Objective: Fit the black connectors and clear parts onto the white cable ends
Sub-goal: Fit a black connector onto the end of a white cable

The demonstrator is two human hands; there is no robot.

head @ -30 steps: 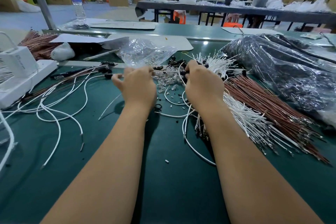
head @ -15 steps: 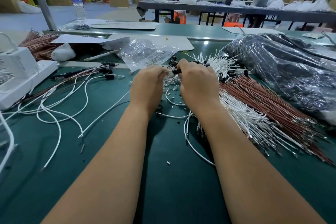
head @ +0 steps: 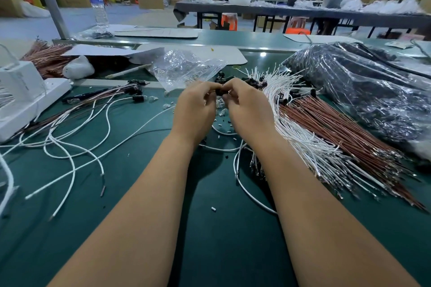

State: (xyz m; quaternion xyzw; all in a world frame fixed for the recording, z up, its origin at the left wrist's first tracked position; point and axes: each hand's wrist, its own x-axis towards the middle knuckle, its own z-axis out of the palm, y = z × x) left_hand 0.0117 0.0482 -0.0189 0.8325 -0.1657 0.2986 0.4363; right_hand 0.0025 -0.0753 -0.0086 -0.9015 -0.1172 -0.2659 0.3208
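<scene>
Both hands are now meeting over the green mat, closer together than a second ago: the left hand and right hand are curling their fingers and pinching one black connector between them, just in front of the clear plastic bag. A white cable is looping down from under the right hand toward the viewer, though whether its end is sitting in the connector I cannot tell. White and brown wire bundles are lying right of the bag, loose white cables left of it.
</scene>
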